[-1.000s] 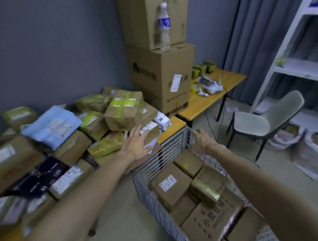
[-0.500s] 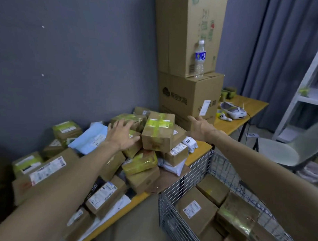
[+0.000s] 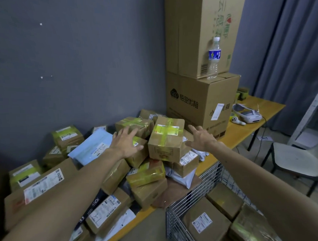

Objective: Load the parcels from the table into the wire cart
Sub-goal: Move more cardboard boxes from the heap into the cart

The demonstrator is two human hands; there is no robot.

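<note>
Two empty, spread hands, left hand (image 3: 125, 142), right hand (image 3: 200, 137), flank one parcel (image 3: 167, 138).

- Table (image 3: 245, 133) runs along the wall, near left to far right.
- Heap of parcels (image 3: 147, 173) covers its left and middle. One top parcel (image 3: 167, 140) sits on the peak.
- Left hand (image 3: 126, 144) just left of the top parcel, right hand (image 3: 200, 138) just right of it. Cannot tell if either touches.
- Soft mailer (image 3: 90, 148) in the heap, left of the left hand.
- Behind the heap, on the table: lower box (image 3: 195, 101), with upper box (image 3: 196, 32) on it.
- Bottle (image 3: 213, 59) upright on the lower box, before the upper box.
- Headset (image 3: 248, 114) on the table, right of the lower box.
- Wire cart (image 3: 178, 226) on the floor before the table's edge, with parcels in it.
- Chair (image 3: 296, 160) right of the cart, near the table's far end.
</note>
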